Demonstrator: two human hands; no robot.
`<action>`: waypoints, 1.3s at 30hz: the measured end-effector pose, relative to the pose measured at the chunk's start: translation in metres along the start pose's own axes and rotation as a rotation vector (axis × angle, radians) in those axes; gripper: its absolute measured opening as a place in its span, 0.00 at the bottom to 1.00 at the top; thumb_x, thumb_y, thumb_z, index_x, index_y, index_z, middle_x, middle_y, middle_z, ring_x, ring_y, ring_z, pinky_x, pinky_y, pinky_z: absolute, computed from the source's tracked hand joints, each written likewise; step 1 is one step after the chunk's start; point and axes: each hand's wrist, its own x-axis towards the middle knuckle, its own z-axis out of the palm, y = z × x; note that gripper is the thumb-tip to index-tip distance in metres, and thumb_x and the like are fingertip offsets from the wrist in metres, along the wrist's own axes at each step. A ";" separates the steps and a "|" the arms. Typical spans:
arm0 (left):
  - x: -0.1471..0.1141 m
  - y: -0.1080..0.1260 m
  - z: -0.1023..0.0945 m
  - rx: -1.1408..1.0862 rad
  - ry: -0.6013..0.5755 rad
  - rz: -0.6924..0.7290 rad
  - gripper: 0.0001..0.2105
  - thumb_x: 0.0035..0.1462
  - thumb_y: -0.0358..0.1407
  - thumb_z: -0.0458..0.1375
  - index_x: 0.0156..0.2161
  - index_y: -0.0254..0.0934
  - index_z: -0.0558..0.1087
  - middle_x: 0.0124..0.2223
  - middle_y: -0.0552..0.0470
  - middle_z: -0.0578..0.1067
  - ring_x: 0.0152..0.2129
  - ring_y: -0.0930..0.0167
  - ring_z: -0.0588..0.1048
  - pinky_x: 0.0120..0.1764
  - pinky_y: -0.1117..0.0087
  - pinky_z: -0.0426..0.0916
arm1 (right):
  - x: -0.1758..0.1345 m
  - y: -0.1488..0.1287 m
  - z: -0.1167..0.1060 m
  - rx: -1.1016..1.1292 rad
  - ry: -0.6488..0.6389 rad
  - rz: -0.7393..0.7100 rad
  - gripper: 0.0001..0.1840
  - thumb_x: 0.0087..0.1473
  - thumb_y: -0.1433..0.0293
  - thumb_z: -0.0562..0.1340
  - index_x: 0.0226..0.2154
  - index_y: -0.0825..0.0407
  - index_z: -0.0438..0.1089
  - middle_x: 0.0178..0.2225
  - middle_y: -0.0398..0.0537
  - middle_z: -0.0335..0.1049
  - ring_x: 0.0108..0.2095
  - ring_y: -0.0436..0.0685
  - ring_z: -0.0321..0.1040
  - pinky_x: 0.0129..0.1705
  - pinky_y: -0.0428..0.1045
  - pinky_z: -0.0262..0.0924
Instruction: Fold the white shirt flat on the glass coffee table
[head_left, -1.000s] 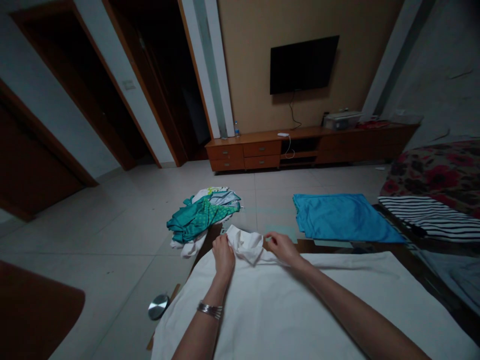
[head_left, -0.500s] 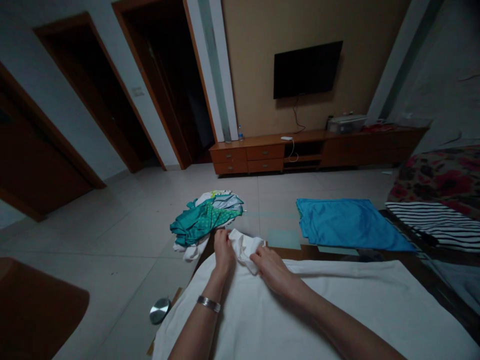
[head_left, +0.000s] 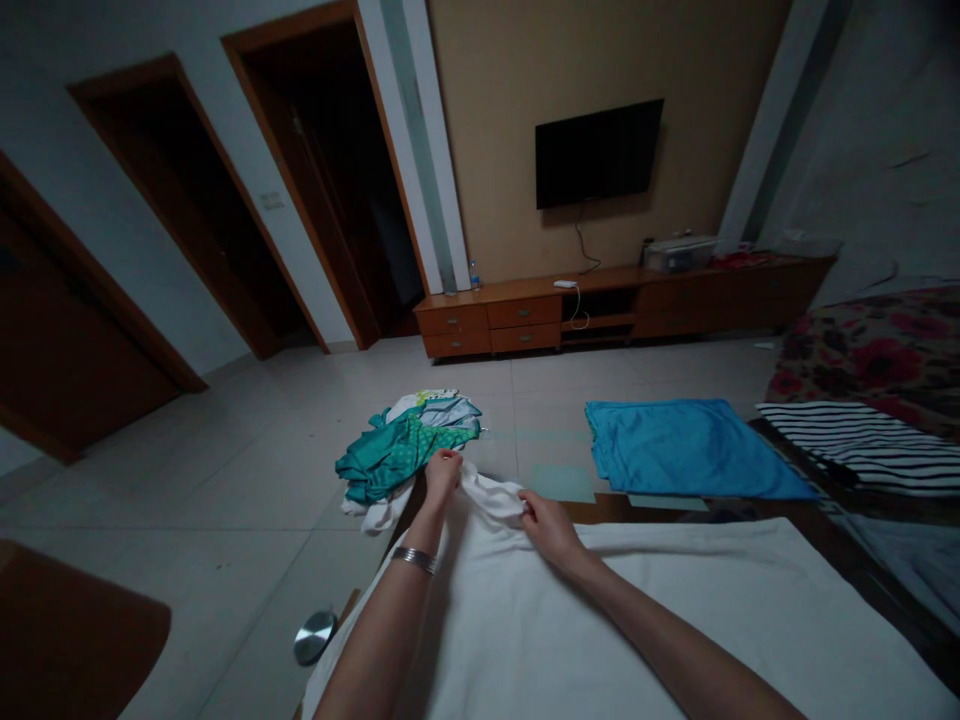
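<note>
A large white cloth point(head_left: 525, 630) lies spread over the table in front of me; its exact kind is not plain. At its far left edge, my left hand point(head_left: 442, 478) is closed on a bunched part of it. My right hand point(head_left: 553, 533) pinches the same gathered edge a little to the right, so a twisted strip of cloth runs between the two. Just beyond my left hand sits a crumpled heap of green and white clothes point(head_left: 405, 448). To the right of my hands rests a folded blue cloth point(head_left: 667, 445).
A black-and-white striped cloth point(head_left: 862, 445) lies at the right, near a flowered fabric point(head_left: 885, 360). A round metal object point(head_left: 315, 637) shows beside the table's left edge. Ahead stand a wooden TV cabinet point(head_left: 525, 315) and a wall-mounted television point(head_left: 598, 153). A brown rounded piece point(head_left: 75, 630) fills the lower left.
My hands have drawn slightly apart, and the bunched edge between them is stretched into a longer strip. The view has shifted a little.
</note>
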 end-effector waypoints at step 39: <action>-0.059 -0.053 -0.015 0.756 0.347 0.098 0.10 0.60 0.36 0.52 0.40 0.31 0.72 0.43 0.40 0.69 0.46 0.56 0.65 0.42 0.59 0.60 | 0.046 0.017 -0.013 -0.131 0.054 0.188 0.14 0.56 0.66 0.56 0.43 0.51 0.73 0.39 0.50 0.76 0.39 0.55 0.71 0.37 0.46 0.57</action>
